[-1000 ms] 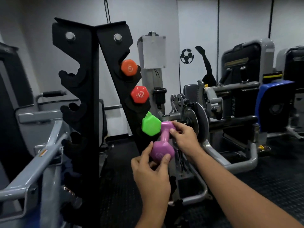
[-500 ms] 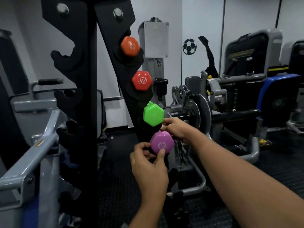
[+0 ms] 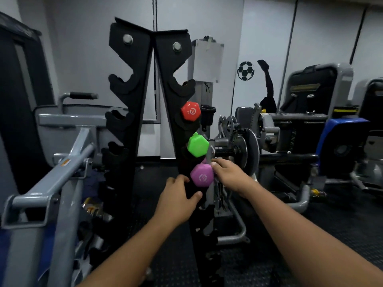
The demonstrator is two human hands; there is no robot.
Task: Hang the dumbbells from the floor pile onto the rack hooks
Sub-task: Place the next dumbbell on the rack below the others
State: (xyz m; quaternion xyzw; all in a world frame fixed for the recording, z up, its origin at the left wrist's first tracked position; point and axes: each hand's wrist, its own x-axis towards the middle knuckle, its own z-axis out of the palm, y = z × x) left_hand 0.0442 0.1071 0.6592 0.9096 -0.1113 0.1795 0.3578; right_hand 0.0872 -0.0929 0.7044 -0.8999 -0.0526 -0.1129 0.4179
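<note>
Right now both hands are up at the black rack, either side of the purple dumbbell. Right hand has its fingertips curled on the far end of that dumbbell, touching the edge of the purple hex head, though how firmly it grips I can't tell from where I stand. Left hand sits just below and to the left, fingers loosely curled, thumb stretched out under the purple head and resting on the rack upright, not gripping the weight itself. The purple dumbbell sits level in the rack's hook, its logo end facing us.

Directly above it, the green dumbbell hangs in the next hook, and above that the red dumbbell. The top hook on this side stands bare, and so do the hooks on the rack's left plate.

Beyond the rack, a grey weight machine with plates on its axle stands just behind the right hand, a grey frame fills the left side, and a football sticker marks the white wall.
</note>
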